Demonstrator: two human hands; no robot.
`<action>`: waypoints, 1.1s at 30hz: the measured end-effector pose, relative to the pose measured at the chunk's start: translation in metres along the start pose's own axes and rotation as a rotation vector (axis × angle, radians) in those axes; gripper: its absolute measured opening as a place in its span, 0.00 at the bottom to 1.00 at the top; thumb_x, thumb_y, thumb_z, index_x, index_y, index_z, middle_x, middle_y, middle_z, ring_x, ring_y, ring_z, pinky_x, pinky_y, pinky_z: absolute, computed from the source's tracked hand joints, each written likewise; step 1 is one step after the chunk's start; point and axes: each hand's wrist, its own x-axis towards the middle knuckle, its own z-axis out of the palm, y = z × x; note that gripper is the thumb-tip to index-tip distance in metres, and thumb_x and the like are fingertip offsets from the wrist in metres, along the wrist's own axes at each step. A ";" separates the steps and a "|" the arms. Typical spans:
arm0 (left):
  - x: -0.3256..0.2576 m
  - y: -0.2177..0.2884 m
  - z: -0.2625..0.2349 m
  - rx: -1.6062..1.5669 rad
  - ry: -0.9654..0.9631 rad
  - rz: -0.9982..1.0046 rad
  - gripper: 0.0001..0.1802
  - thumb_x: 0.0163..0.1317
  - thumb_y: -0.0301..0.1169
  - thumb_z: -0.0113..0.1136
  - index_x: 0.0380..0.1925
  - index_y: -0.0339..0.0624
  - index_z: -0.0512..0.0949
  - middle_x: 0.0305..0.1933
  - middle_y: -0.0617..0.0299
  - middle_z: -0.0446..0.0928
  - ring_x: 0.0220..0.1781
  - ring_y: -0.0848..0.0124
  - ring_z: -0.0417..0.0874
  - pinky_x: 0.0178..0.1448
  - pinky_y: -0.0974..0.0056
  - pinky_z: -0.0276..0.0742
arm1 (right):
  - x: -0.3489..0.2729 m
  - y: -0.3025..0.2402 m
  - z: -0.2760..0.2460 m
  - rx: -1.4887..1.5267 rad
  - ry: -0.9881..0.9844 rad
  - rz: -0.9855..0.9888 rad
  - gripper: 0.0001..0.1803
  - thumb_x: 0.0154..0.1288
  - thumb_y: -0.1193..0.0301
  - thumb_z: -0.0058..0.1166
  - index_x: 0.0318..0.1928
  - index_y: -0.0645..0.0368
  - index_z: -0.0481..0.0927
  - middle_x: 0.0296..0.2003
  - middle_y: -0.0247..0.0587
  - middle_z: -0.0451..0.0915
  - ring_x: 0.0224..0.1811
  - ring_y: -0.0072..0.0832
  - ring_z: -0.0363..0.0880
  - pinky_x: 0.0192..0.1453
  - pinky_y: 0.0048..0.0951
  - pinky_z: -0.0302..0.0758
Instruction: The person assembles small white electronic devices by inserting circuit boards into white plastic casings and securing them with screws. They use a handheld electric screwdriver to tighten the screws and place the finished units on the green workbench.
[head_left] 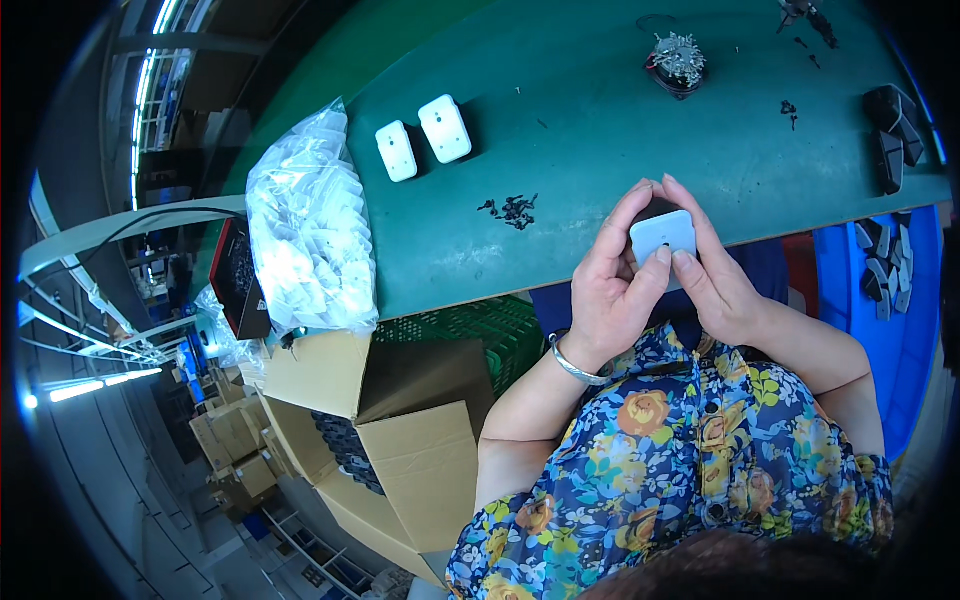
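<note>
Both my hands hold a small block-shaped plastic casing with a white face and a dark body, just off the table's near edge. My left hand wraps its left side, the thumb pressing near a dark hole in the white face. My right hand closes round the other side, its thumb at the lower edge. Two similar white-faced pieces, a smaller one and a larger one, sit at the table's far left. Nearer lies a loose pile of small black parts.
A clear bag of white pieces stands at the left of the green table. Bristling metal bits fill a round holder. Black casings lie far right, above a blue bin. An open cardboard box holds dark parts.
</note>
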 end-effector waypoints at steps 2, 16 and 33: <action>-0.001 0.000 -0.005 -0.007 -0.019 -0.014 0.28 0.59 0.20 0.49 0.61 0.38 0.57 0.64 0.53 0.58 0.60 0.70 0.65 0.58 0.68 0.65 | 0.004 -0.002 -0.001 -0.007 -0.015 0.020 0.28 0.69 0.69 0.34 0.65 0.66 0.47 0.63 0.52 0.52 0.66 0.39 0.51 0.68 0.33 0.49; -0.002 0.024 -0.038 0.149 0.325 0.224 0.31 0.61 0.23 0.50 0.62 0.35 0.51 0.62 0.52 0.57 0.64 0.63 0.61 0.61 0.61 0.65 | 0.134 -0.016 0.004 0.262 0.019 0.231 0.25 0.62 0.73 0.48 0.59 0.65 0.61 0.51 0.47 0.71 0.52 0.29 0.70 0.54 0.27 0.68; -0.011 0.010 -0.001 0.113 0.288 0.095 0.21 0.59 0.17 0.47 0.54 0.33 0.64 0.60 0.51 0.63 0.57 0.63 0.69 0.54 0.62 0.74 | 0.184 0.006 0.016 -0.795 0.272 0.295 0.16 0.59 0.60 0.48 0.43 0.57 0.73 0.42 0.47 0.76 0.46 0.40 0.74 0.48 0.38 0.72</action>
